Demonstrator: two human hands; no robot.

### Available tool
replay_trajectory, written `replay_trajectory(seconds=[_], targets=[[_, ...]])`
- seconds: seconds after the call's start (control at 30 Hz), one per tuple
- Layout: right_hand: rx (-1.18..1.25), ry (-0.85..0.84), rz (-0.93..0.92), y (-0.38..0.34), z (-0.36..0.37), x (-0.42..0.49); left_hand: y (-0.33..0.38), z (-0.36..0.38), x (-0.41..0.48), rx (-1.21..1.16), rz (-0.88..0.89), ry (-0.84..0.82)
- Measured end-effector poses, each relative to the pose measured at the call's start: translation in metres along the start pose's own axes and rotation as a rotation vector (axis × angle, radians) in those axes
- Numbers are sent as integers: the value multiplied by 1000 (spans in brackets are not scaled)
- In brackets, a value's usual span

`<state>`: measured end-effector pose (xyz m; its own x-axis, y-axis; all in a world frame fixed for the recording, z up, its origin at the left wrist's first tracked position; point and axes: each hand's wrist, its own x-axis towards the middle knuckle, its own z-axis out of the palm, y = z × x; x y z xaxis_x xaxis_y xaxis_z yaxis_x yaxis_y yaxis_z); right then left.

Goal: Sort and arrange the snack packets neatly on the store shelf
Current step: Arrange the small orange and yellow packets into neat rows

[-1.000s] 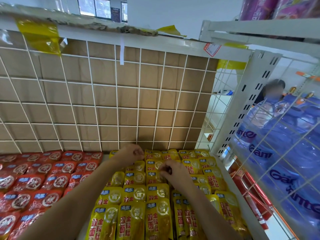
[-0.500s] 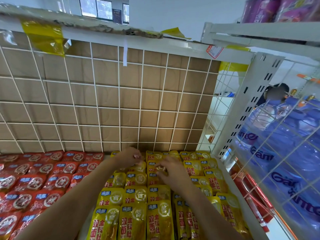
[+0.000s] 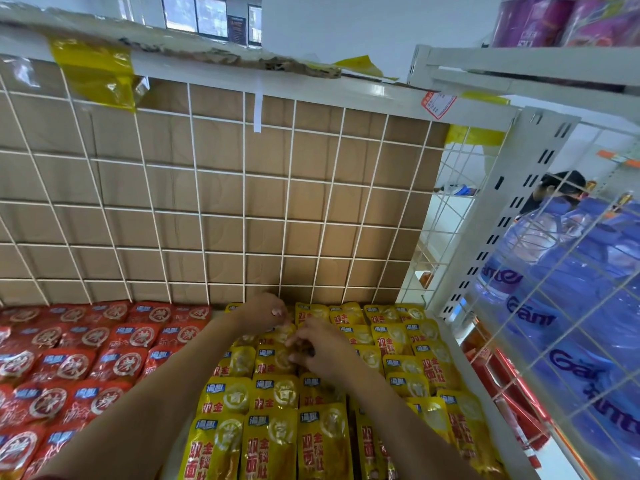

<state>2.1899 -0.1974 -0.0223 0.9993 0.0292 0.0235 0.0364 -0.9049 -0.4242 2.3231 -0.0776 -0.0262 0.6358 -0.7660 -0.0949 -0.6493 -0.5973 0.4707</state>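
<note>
Done: red packets [image 3: 114, 363] on the left and yellow packets [image 3: 272, 441] on the right lie in overlapping rows, mostly tidy.
Remaining: the back-middle yellow rows by the wire grid [image 3: 244, 202] look uneven.
Left hand [image 3: 266, 315]: fingers curled, pinching a back-row yellow packet.
Right hand [image 3: 325, 348]: fingers curled over a neighbouring packet; the grip is too blurred to tell.
Axis: packets lie flat, long axis front-to-back, logo ends toward the grid.

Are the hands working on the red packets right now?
No: the left hand and right hand are both on the yellow snack packets; the red snack packets lie to their left.
</note>
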Motion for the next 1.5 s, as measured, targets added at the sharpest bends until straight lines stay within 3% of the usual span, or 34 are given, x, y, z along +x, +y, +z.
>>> replay_trajectory(seconds=[0.47,0.73,0.9,1.2,1.5], targets=[[15,36,-12,0,3,-3,10,-4,-6,18,-10,10],[64,255,98,27,-18,-20,25,5,-9,-123,-51,235],[60,269,173,57,-36,-38,49,18,-9,0,31,124],[9,183,188,95,-45,-45,88,43,-23,255,-58,-33],[-97,114,123,99,-42,-24,95,69,-25,245,-145,36]])
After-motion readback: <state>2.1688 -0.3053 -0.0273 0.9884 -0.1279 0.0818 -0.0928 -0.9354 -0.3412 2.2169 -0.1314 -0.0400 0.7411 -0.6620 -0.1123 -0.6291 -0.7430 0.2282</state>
